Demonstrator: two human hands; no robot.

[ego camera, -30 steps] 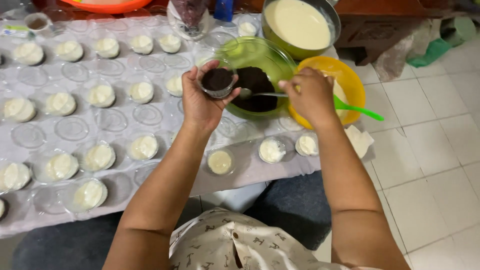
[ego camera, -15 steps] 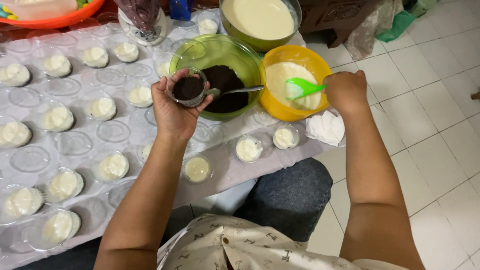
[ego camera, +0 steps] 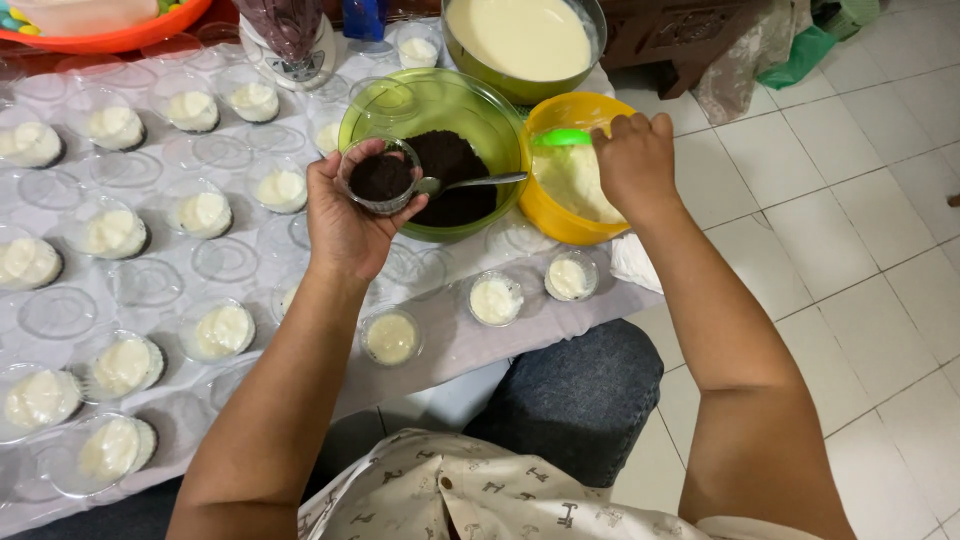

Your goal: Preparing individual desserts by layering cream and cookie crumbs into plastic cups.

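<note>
A low table covered in pale cloth is set with rows of small clear cups of cream. A small cup of dark crumbs is gripped by the left hand at the near left rim of a green bowl, where a metal spoon rests. To its right, a green spatula is grasped by the closed right hand over the yellow bowl.
</note>
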